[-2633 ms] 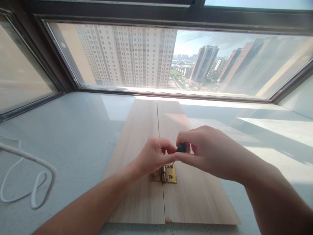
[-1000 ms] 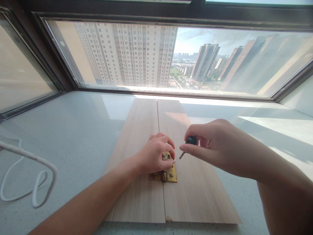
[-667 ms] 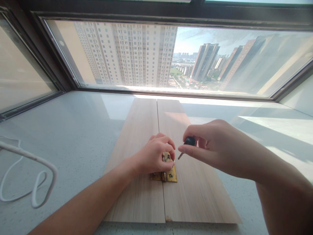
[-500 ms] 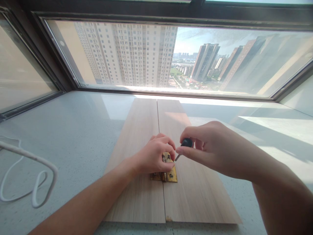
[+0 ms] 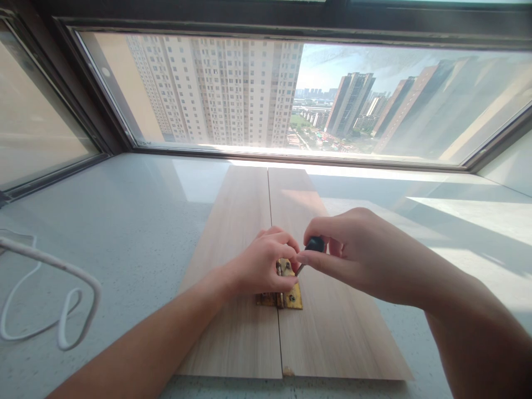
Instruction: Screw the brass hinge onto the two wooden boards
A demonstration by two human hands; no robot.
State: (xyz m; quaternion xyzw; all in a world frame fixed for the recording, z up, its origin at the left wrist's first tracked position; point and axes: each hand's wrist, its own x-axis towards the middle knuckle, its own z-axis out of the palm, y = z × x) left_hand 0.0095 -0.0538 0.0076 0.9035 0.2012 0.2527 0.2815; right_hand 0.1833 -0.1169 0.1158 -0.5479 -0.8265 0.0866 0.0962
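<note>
Windowsill [image 5: 124, 233] spreads below our right grip [image 5: 353, 244] and left grip [image 5: 264, 263]. Under them, 2 wooden boards [image 5: 336, 338] side by side. Left grip curls, whether pinching anything we cannot tell; beneath it, brass-coloured hinge [image 5: 295, 300] bridging boards. Pinched in right grip, black-handled screwdriver [image 5: 315, 244], slanting down to left grip.

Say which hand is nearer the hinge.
Left. The left hand is right at the hinge, partly covering it; the right hand is off to its right, holding the screwdriver.
</note>
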